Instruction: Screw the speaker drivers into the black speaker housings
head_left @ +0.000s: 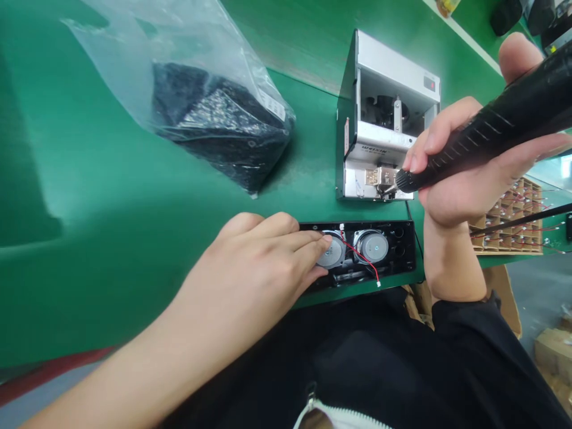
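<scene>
A long black speaker housing point(393, 250) lies at the near edge of the green table, with two round silver speaker drivers point(373, 245) and a red wire inside. My left hand point(259, 268) rests on its left part, fingers stretched flat and pressing it down, fingertips touching the left driver. My right hand point(465, 179) is closed round a black electric screwdriver point(491, 131). Its tip sits at the outlet of a grey screw feeder box point(388, 77) behind the housing.
A clear plastic bag with black parts point(214, 119) lies at the back left. A tray of small wired parts point(513, 220) stands at the right. Cardboard boxes point(554, 351) sit on the floor lower right. Green table surface point(89, 208) spreads left.
</scene>
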The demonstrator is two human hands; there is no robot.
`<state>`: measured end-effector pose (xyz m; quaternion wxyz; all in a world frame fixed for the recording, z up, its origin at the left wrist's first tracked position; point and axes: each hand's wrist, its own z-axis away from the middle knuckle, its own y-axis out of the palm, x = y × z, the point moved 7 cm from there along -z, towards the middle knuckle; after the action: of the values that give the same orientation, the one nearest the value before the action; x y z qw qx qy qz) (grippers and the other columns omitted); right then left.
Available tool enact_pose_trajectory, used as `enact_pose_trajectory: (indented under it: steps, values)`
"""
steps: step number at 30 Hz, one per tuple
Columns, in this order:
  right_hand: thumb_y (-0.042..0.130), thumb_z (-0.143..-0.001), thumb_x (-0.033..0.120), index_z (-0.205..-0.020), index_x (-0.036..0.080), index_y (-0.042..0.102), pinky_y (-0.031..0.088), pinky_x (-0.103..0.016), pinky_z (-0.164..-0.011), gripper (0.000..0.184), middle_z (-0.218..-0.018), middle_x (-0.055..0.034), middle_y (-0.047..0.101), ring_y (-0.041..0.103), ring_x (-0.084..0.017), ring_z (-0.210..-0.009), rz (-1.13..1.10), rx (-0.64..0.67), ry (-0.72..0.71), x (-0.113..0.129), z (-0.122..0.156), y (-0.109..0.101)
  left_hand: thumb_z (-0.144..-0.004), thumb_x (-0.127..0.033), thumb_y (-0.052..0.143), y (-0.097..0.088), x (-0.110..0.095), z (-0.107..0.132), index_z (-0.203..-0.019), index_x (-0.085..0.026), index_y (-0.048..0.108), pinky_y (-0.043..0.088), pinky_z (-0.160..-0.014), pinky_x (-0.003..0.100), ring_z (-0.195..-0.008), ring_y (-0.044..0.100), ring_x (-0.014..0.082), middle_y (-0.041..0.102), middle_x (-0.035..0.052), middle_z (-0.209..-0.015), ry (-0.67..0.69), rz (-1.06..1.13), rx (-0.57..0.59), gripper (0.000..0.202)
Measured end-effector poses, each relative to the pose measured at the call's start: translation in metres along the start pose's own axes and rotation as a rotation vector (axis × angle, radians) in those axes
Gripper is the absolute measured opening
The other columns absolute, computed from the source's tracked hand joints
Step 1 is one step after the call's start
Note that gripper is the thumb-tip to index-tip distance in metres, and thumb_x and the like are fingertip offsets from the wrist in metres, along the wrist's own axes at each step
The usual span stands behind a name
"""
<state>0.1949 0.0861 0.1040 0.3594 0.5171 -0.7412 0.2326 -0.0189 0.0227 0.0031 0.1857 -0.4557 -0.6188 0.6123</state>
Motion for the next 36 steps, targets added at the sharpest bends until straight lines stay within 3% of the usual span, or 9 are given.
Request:
enact_pose_trajectory:
  steps: [4, 7, 9, 11, 17, 21, 27, 34, 36]
  values:
    - [0.044, -0.101, 0.099, -0.159, 0.037, 0.048, 0.036, -0.031, -0.042, 0.085, -0.071, 0.0035, 0.045, 0.046, -0.017, -0.042, 0.070, 0.019, 0.028, 0.008, 0.009, -0.002, -0.107, -0.031, 0.074, -0.006, -0.004, 0.000, -0.112, -0.024, 0.083, 0.043, -0.073, 0.047, -0.091, 0.071, 0.0273, 0.090, 0.0057, -0.110, 0.049, 0.007, -0.050, 0.012]
    - [0.047, -0.104, 0.095, -0.160, 0.036, 0.051, 0.043, -0.033, -0.041, 0.081, -0.073, 0.0025, 0.052, 0.051, -0.018, -0.045, 0.113, 0.072, 0.077, 0.021, 0.019, -0.009, -0.103, -0.025, 0.083, -0.011, -0.003, 0.001, -0.110, -0.026, 0.082, 0.043, -0.077, 0.047, -0.094, 0.072, 0.0297, 0.089, 0.0061, -0.108, 0.015, 0.043, -0.065, 0.008]
    - [0.058, -0.105, 0.088, -0.157, 0.039, 0.056, 0.053, -0.035, -0.044, 0.071, -0.077, 0.0018, 0.061, 0.058, -0.019, -0.049, 0.044, 0.189, 0.112, 0.028, 0.027, -0.008, -0.103, -0.024, 0.083, -0.012, -0.004, 0.002, -0.113, -0.026, 0.081, 0.042, -0.078, 0.047, -0.095, 0.073, 0.0306, 0.088, 0.0068, -0.109, 0.018, 0.071, -0.068, 0.010]
    - [0.063, -0.102, 0.087, -0.152, 0.042, 0.060, 0.053, -0.035, -0.041, 0.067, -0.075, 0.0036, 0.065, 0.055, -0.019, -0.046, -0.086, 0.248, 0.089, 0.035, 0.035, -0.005, -0.104, -0.023, 0.081, -0.013, -0.005, 0.002, -0.116, -0.024, 0.080, 0.039, -0.078, 0.046, -0.094, 0.071, 0.0314, 0.088, 0.0073, -0.111, 0.041, 0.084, -0.078, 0.011]
    - [0.041, -0.111, 0.089, -0.142, 0.043, 0.059, 0.057, -0.037, -0.048, 0.058, -0.073, 0.0051, 0.066, 0.059, -0.021, -0.050, -0.173, 0.226, 0.249, 0.030, 0.055, 0.016, -0.105, -0.021, 0.078, -0.013, -0.007, 0.000, -0.108, -0.024, 0.079, 0.038, -0.077, 0.046, -0.091, 0.069, 0.0305, 0.087, 0.0064, -0.102, 0.036, 0.077, -0.087, 0.004]
    - [0.051, -0.104, 0.093, -0.140, 0.043, 0.062, 0.059, -0.038, -0.052, 0.062, -0.073, 0.0060, 0.068, 0.063, -0.021, -0.054, -0.199, 0.266, 0.297, 0.026, 0.060, 0.023, -0.109, -0.025, 0.072, -0.013, -0.009, 0.000, -0.106, -0.022, 0.080, 0.041, -0.077, 0.048, -0.090, 0.069, 0.0299, 0.087, 0.0066, -0.105, 0.054, 0.045, -0.103, 0.009]
    - [0.048, -0.103, 0.094, -0.114, 0.038, 0.070, 0.053, -0.034, -0.046, 0.061, -0.066, 0.0072, 0.064, 0.057, -0.019, -0.046, -0.211, 0.252, 0.261, 0.021, 0.061, 0.027, -0.117, -0.032, 0.058, -0.010, -0.006, 0.005, -0.107, -0.023, 0.079, 0.040, -0.078, 0.049, -0.092, 0.068, 0.0316, 0.086, 0.0073, -0.103, 0.072, 0.079, -0.138, 0.025]
    - [0.045, -0.096, 0.106, -0.128, 0.038, 0.060, 0.054, -0.037, -0.045, 0.076, -0.063, 0.0074, 0.066, 0.060, -0.022, -0.043, -0.116, 0.205, 0.336, 0.012, 0.062, 0.022, -0.119, -0.033, 0.057, -0.004, -0.004, 0.009, -0.117, -0.020, 0.080, 0.036, -0.079, 0.050, -0.095, 0.067, 0.0340, 0.087, 0.0081, -0.108, 0.065, 0.143, -0.174, 0.027]
    - [0.043, -0.094, 0.109, -0.136, 0.040, 0.061, 0.059, -0.038, -0.050, 0.083, -0.069, 0.0057, 0.069, 0.065, -0.023, -0.050, -0.061, 0.301, 0.365, 0.004, 0.068, 0.017, -0.119, -0.033, 0.057, -0.004, -0.003, 0.010, -0.114, -0.022, 0.081, 0.034, -0.079, 0.050, -0.094, 0.066, 0.0331, 0.087, 0.0070, -0.105, 0.050, 0.153, -0.162, 0.027]
